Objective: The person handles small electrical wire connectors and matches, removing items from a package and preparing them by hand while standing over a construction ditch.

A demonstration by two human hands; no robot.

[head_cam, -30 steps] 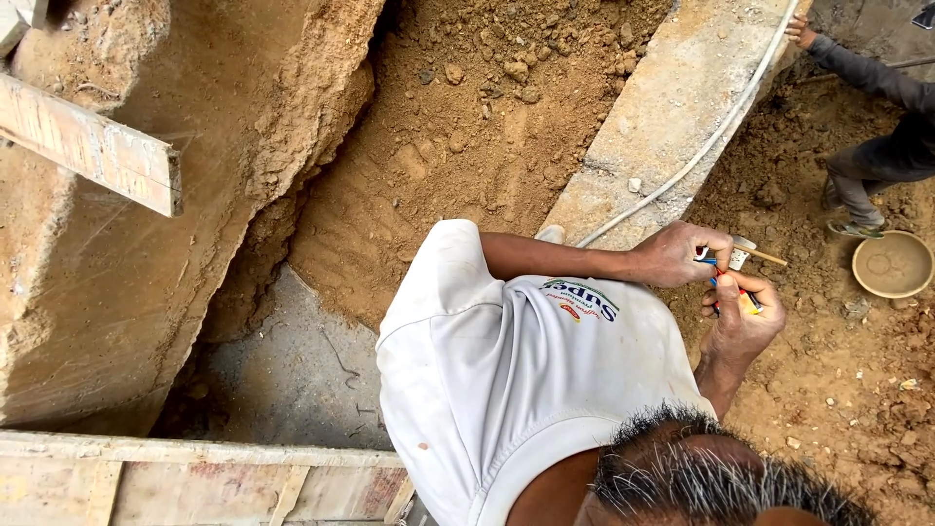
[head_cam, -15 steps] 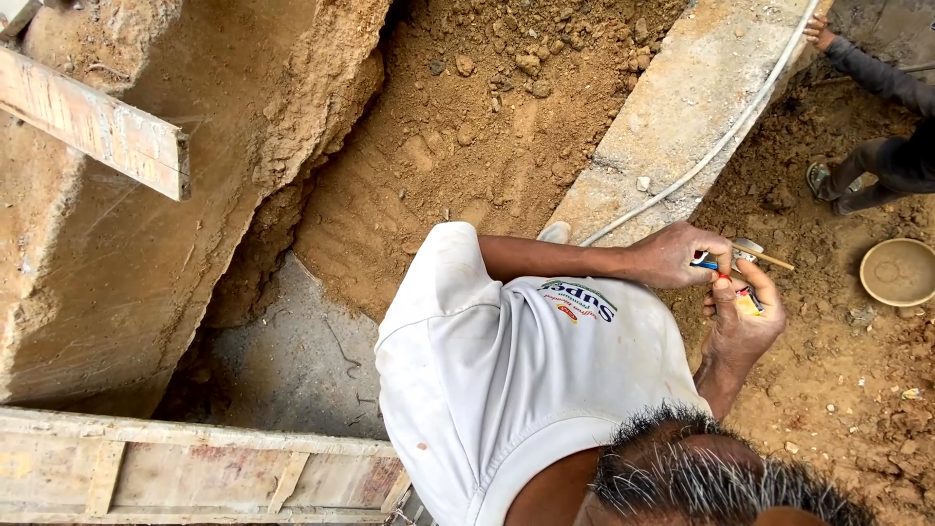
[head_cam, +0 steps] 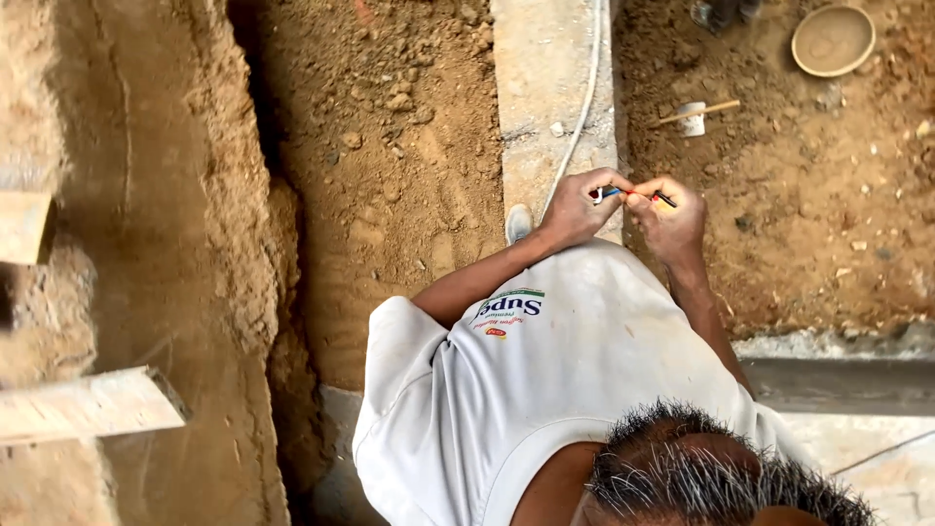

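Note:
I look down over a grey-haired head and a white shirt [head_cam: 545,390] at both hands held together in front of the body. My left hand [head_cam: 575,209] pinches the blue and red end of a thin pencil-like stick [head_cam: 633,195]. My right hand [head_cam: 674,222] closes around the other end, where a dark tip pokes out past the fingers. The hands touch each other above a concrete strip [head_cam: 545,88].
A white cord [head_cam: 587,97] runs along the concrete strip. Loose earth lies on both sides, with a deep trench wall [head_cam: 195,244] at left and wooden planks [head_cam: 88,404]. A round pan [head_cam: 833,39], a small white-headed tool [head_cam: 693,117] and another person's feet [head_cam: 721,12] are at top right.
The view has swung, so the concrete strip now runs straight up and the pan sits at top right. Both hands stay joined on the thin stick, now higher in the picture.

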